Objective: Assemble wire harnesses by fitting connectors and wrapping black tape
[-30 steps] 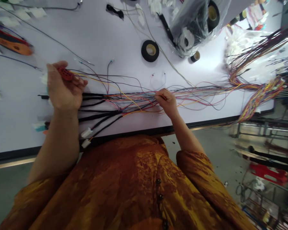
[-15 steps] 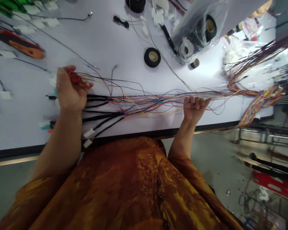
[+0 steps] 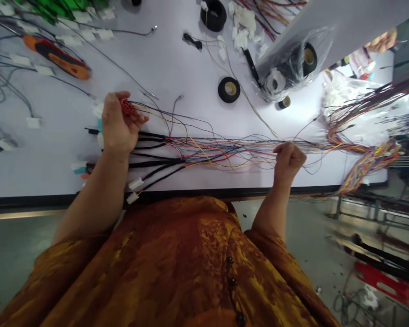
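Pinched in my left hand [image 3: 120, 122] is a red round connector [image 3: 127, 106], with yellow and dark wires leaving it to the right. Several black-sleeved harness branches [image 3: 157, 163] run beneath that hand, two ending in white plugs [image 3: 135, 183]. Loose coloured wires [image 3: 225, 147] stretch across the table toward my right hand. My right hand [image 3: 289, 159] is closed into a fist over this bundle. From its top a thin red wire [image 3: 304, 128] slants up to the right; the fingertips are hidden.
Black tape rolls [image 3: 229, 90] lie beyond the wires, near a clear plastic bag [image 3: 293, 68] holding more rolls. An orange-and-black tool [image 3: 57, 56] is at the upper left. A thick wire bundle [image 3: 371, 159] hangs over the right end. The table's dark edge [image 3: 238, 194] runs before me.
The view has shifted, moving the table things rightward. My right hand has turned and curled from fingers laid over the wires into a fist, and a red wire now stands out from it. My left hand keeps the connector.
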Demonstrator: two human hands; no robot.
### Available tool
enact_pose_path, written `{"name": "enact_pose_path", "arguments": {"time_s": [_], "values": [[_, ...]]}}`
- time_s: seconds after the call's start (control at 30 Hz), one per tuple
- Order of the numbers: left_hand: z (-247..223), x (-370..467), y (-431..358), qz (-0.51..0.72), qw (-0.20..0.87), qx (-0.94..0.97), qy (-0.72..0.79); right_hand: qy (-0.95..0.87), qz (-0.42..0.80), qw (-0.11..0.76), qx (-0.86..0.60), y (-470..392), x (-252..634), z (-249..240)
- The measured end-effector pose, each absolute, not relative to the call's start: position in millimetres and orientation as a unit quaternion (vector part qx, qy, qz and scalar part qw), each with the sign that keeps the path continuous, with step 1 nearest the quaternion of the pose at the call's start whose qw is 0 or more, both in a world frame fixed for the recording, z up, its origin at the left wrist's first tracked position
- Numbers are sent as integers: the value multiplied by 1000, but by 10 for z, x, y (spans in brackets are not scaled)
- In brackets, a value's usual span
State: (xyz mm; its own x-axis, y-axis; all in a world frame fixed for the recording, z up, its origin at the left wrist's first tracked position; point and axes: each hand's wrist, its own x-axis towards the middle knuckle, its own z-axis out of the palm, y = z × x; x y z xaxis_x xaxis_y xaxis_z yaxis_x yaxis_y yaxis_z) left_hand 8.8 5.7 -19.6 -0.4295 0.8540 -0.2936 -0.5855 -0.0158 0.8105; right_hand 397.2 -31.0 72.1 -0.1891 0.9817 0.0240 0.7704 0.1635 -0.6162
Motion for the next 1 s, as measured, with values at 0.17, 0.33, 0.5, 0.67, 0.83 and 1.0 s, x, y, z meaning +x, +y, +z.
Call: {"name": "enact_pose_path", "arguments": {"time_s": [0.17, 0.33, 0.5, 0.67, 0.83, 1.0], "values": [[-219, 77, 53, 700, 519, 138, 472, -680, 318, 202, -629, -444, 4057, 742], [-204, 80, 30, 690, 532, 154, 467, -622, 397, 285, -612, -486, 4567, 747], [-232, 63, 24, 691, 531, 163, 463, -500, 351, 585, -534, -297, 4889, 638], [-280, 33, 68, 682, 539, 143, 473, -477, 387, 587, -528, -117, 4515, 917], [-275, 45, 58, 685, 535, 155, 470, -633, 437, 512, -382, 224, 3555, 1442], [-268, 63, 23, 692, 530, 172, 459, -751, 513, 261, -323, 639, 2401, 1602]]}}
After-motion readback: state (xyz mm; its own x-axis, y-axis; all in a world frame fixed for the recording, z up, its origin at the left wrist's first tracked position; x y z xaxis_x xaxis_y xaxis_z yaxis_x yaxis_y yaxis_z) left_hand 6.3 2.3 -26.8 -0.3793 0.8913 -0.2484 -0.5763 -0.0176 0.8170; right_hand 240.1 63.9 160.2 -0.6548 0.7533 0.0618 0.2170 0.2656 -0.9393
